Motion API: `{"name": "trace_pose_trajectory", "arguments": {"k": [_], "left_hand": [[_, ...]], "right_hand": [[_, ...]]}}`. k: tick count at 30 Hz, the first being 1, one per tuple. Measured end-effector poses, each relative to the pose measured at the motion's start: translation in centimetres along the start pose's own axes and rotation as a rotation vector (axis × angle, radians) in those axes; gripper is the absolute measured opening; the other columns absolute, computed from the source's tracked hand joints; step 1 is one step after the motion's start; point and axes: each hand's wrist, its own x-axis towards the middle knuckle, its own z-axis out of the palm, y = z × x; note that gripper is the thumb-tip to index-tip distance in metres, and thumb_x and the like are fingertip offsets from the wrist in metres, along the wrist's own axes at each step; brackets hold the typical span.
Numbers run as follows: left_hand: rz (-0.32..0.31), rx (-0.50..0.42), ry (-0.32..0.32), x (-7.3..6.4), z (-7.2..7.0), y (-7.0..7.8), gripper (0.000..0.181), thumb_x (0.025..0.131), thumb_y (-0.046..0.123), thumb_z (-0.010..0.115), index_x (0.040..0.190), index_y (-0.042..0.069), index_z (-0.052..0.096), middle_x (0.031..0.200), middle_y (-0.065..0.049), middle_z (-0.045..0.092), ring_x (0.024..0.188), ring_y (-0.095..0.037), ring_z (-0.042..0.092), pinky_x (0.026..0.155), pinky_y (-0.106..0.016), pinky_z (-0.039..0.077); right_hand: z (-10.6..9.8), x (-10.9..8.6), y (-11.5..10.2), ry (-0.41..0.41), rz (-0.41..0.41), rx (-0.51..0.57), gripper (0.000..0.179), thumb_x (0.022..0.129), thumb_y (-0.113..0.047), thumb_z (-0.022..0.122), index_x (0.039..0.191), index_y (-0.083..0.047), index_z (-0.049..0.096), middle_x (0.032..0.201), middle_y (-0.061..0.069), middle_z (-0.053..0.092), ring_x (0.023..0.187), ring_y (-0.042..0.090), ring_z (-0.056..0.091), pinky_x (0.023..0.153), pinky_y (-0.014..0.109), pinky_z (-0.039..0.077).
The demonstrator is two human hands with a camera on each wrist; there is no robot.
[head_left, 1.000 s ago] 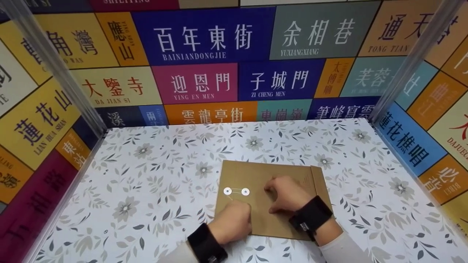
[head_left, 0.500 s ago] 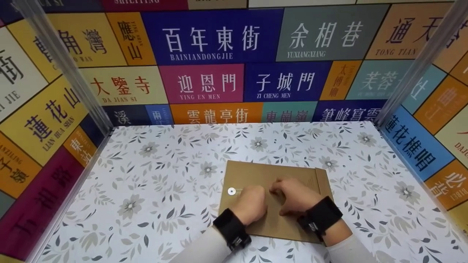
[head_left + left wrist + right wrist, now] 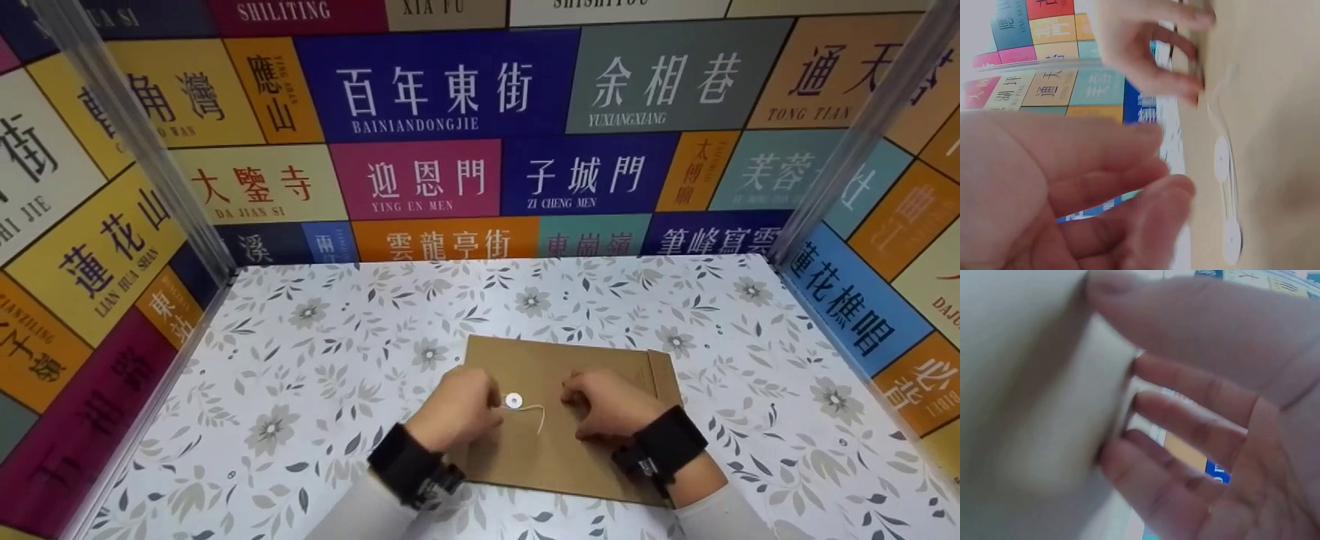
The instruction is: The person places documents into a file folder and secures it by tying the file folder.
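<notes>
A brown kraft paper envelope (image 3: 547,364) lies flat on the table with its closure side up. One white button disc (image 3: 514,400) shows in the head view; the left wrist view shows two, a nearer disc (image 3: 1232,241) and a farther disc (image 3: 1221,159), with thread running between them. The thread's loose end (image 3: 541,421) trails rightward over the paper. My left hand (image 3: 457,409) hovers over the envelope's left part, fingers loosely bent and holding nothing. My right hand (image 3: 611,401) rests spread fingertips and thumb on the envelope's right half, steadying contact visible in the right wrist view.
A white cloth with grey flowers and leaves covers the table (image 3: 337,390). Panels with coloured place-name signs (image 3: 435,82) enclose the back and sides. Clear corner strips (image 3: 150,142) stand at both back corners. The envelope's folded edge (image 3: 664,375) is at its right.
My left hand moved right across the discs, then back left, and its grip on the thread is gone. The thread end now lies loose to the right. My right hand stays on the envelope.
</notes>
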Motion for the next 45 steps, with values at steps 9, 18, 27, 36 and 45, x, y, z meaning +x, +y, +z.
{"name": "trace_pose_trajectory", "arguments": {"k": [9, 18, 27, 36, 45], "left_hand": [[0.381, 0.334, 0.104, -4.0, 2.4, -1.6, 0.018, 0.080, 0.012, 0.077, 0.064, 0.017, 0.068, 0.062, 0.005, 0.055, 0.064, -0.016, 0.054, 0.066, -0.033, 0.049], [0.409, 0.367, 0.152, -4.3, 3.2, -1.7, 0.025, 0.076, 0.011, 0.078, 0.057, 0.017, 0.063, 0.058, 0.005, 0.051, 0.059, -0.017, 0.051, 0.058, -0.032, 0.046], [0.402, 0.368, 0.154, -4.1, 2.7, -1.7, 0.025, 0.076, 0.012, 0.078, 0.057, 0.017, 0.062, 0.059, 0.005, 0.049, 0.058, -0.016, 0.048, 0.056, -0.031, 0.044], [0.456, 0.399, 0.133, -3.3, 2.8, -1.7, 0.021, 0.071, 0.013, 0.079, 0.057, 0.019, 0.066, 0.054, 0.008, 0.046, 0.058, -0.013, 0.045, 0.053, -0.027, 0.040], [0.453, 0.412, 0.107, -3.2, 2.5, -2.0, 0.020, 0.069, 0.016, 0.081, 0.058, 0.022, 0.065, 0.055, 0.011, 0.046, 0.061, -0.013, 0.046, 0.057, -0.027, 0.040]], "right_hand": [[2.5, 1.2, -2.5, 0.220, 0.113, 0.080, 0.011, 0.081, -0.014, 0.084, 0.087, -0.013, 0.074, 0.079, -0.006, 0.067, 0.073, 0.010, 0.059, 0.070, 0.034, 0.053], [5.2, 1.8, -2.6, 0.287, 0.177, 0.120, 0.019, 0.080, -0.004, 0.080, 0.073, -0.016, 0.067, 0.067, -0.008, 0.058, 0.063, 0.009, 0.054, 0.060, 0.029, 0.047], [5.0, 2.3, -3.2, 0.158, 0.177, -0.002, 0.020, 0.078, -0.002, 0.067, 0.066, -0.015, 0.056, 0.060, -0.005, 0.051, 0.056, 0.014, 0.049, 0.052, 0.032, 0.041], [3.7, 3.3, -2.8, 0.102, 0.212, -0.070, 0.024, 0.076, -0.002, 0.069, 0.060, -0.013, 0.055, 0.056, -0.005, 0.048, 0.052, 0.015, 0.046, 0.051, 0.032, 0.037], [3.0, 3.1, -2.9, 0.134, 0.065, -0.027, 0.024, 0.066, 0.004, 0.073, 0.064, -0.017, 0.061, 0.060, -0.011, 0.053, 0.056, 0.010, 0.049, 0.052, 0.028, 0.043]]}}
